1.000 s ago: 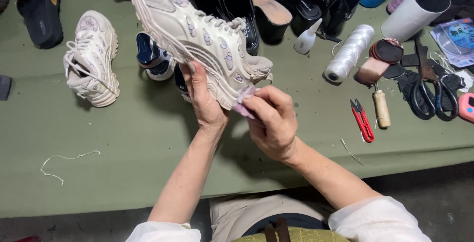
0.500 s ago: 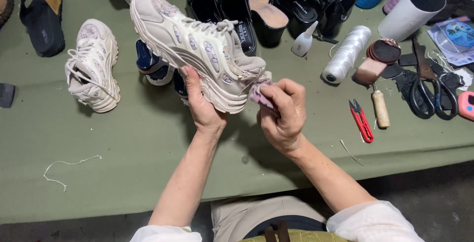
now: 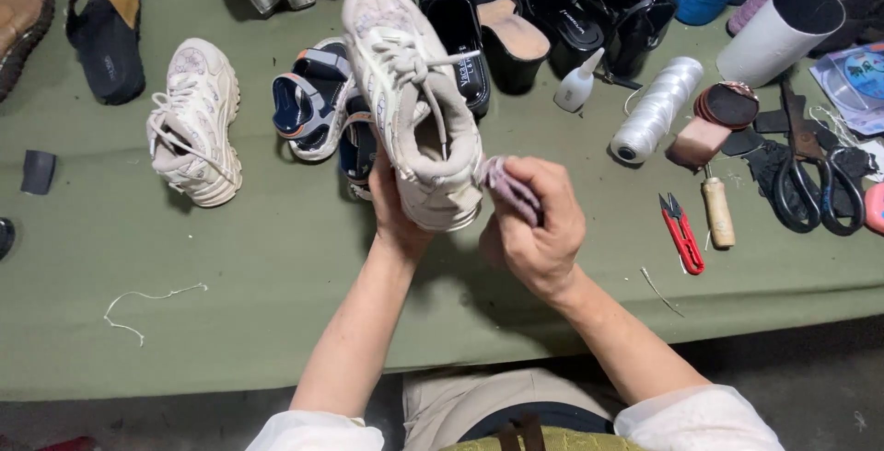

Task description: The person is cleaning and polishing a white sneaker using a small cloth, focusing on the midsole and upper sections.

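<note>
My left hand (image 3: 398,221) grips a cream chunky sneaker (image 3: 410,101) from below, heel toward me and its opening facing up. My right hand (image 3: 534,225) is closed around a small purplish cloth (image 3: 505,186) pressed against the right side of the sneaker's heel. The matching second sneaker (image 3: 193,124) lies on the green table (image 3: 258,322) to the left, untouched.
Sandals and black heeled shoes (image 3: 562,14) crowd the table's far side. To the right lie a white thread spool (image 3: 656,109), a glue bottle (image 3: 578,83), red snips (image 3: 682,233), an awl with wooden handle (image 3: 717,212), black scissors (image 3: 810,175) and a white tube (image 3: 781,35). A loose thread (image 3: 138,308) lies left.
The sneaker has been turned from lying sideways to heel-toward-me with its opening up. My right hand with the cloth has shifted to the heel's right side.
</note>
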